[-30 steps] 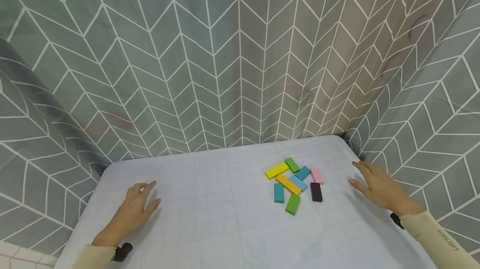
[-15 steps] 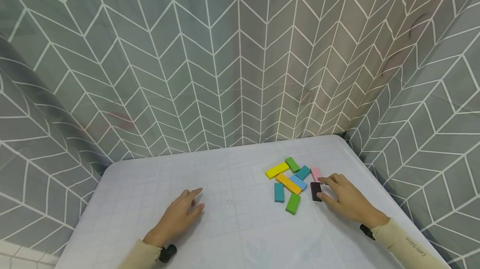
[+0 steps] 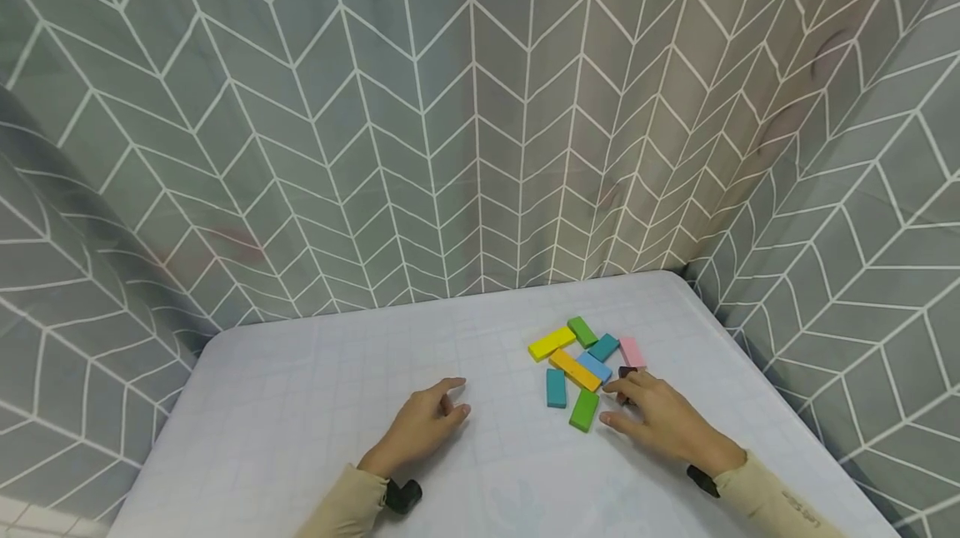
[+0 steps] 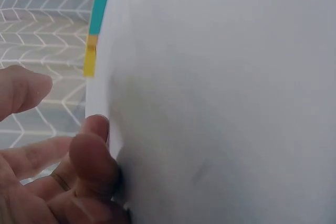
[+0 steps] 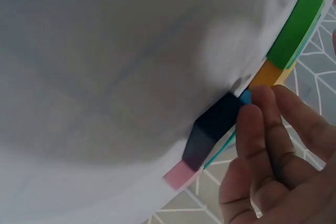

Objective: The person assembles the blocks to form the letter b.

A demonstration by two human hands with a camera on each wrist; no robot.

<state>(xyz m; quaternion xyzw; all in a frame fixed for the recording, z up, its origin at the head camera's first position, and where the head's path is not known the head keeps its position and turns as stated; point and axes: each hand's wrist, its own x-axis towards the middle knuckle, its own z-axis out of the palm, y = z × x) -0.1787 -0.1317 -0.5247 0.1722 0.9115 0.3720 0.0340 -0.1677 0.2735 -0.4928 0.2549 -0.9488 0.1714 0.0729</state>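
Note:
Small coloured blocks lie flat on the white-covered table. My right hand (image 3: 660, 417) hovers beside them, fingers loosely bent, with nothing visibly held. It partly covers the black block (image 5: 215, 119) in the head view. Just left of its fingertips lie the near green block (image 3: 584, 410) and the orange block (image 3: 574, 370). The blue block (image 3: 596, 366), a teal block (image 3: 556, 388) and the pink block (image 3: 632, 351) are close by. My left hand (image 3: 418, 428) is over the table left of the blocks, holding nothing, thumb and forefinger apart.
A yellow block (image 3: 551, 343), a far green block (image 3: 581, 331) and a second teal block (image 3: 604, 346) form the back of the cluster. A grey curtain (image 3: 450, 146) with white chevrons hangs behind the table (image 3: 315, 388) and along its sides.
My right hand has moved left from the table's right edge to the blocks, passing over the black one. My left hand has moved right toward the middle. The blocks show no clear shift.

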